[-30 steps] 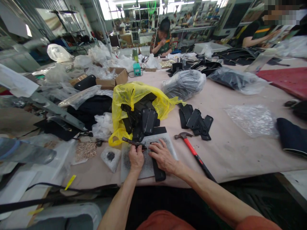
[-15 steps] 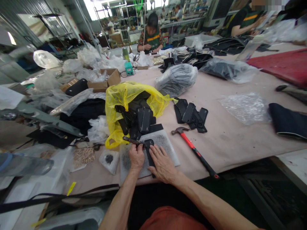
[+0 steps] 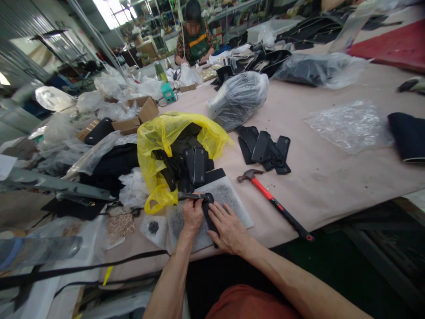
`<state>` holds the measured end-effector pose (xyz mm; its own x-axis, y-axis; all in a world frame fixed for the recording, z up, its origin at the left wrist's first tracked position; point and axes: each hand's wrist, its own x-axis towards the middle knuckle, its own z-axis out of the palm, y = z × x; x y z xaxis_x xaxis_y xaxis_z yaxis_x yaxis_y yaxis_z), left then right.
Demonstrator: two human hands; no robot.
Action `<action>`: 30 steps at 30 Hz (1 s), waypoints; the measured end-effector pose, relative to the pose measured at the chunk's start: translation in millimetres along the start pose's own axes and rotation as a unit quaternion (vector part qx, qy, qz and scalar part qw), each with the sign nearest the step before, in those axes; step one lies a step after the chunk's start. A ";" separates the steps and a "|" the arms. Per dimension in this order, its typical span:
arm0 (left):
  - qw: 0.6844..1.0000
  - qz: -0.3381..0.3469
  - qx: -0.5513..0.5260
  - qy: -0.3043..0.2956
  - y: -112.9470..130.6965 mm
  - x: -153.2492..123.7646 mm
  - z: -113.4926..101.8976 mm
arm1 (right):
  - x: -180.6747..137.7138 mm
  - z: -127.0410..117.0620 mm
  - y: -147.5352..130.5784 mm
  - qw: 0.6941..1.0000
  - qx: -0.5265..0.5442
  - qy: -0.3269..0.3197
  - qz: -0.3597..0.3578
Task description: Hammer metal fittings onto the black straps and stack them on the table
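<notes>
My left hand (image 3: 192,215) pinches a slim dark metal rod (image 3: 191,195), which looks like a punch. It lies nearly level, with its right end over the top of a black strip-shaped piece (image 3: 207,212). Flat on that strip rests my right hand (image 3: 230,230), fingers stretched out, pressing it against a speckled whitish board (image 3: 232,197). Just beyond the board, a yellow plastic bag (image 3: 154,137) gapes around more black pieces (image 3: 196,167). A claw hammer (image 3: 265,191) with a red and black handle lies to the right of the board.
Several black pieces (image 3: 264,148) are piled behind the hammer. A small white block (image 3: 153,228) with a dark spot and a patch of small metal parts (image 3: 120,227) lie at left. Clear plastic (image 3: 352,126) lies at right. A co-worker (image 3: 194,40) sits across the table.
The rod has swung closer to level, and its end has come over the top of the strip. The camera view has tilted down a little. My right hand stays on the strip.
</notes>
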<state>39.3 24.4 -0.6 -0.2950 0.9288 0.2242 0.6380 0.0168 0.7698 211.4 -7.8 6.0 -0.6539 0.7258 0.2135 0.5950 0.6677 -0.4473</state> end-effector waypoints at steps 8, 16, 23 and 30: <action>1.000 0.015 -0.001 -0.022 -0.2 -0.9 0.8 | 0.6 0.5 2.6 1.000 0.013 0.006 0.000; 0.997 0.043 0.052 -0.022 -4.5 -0.3 6.3 | 0.7 0.3 4.6 1.000 0.023 0.007 0.001; 0.992 0.073 0.098 -0.024 -1.8 0.2 17.4 | 0.4 0.4 3.0 0.999 0.048 0.004 0.004; 0.990 0.078 0.116 -0.035 -2.5 0.1 21.5 | -6.4 -42.9 45.9 0.989 0.063 0.105 0.087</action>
<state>52.9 32.4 -15.3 -0.1351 0.9497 0.2826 0.8201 -0.0529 0.5697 263.0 25.4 21.3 -0.4272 0.8549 0.2943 0.6185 0.5138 -0.5946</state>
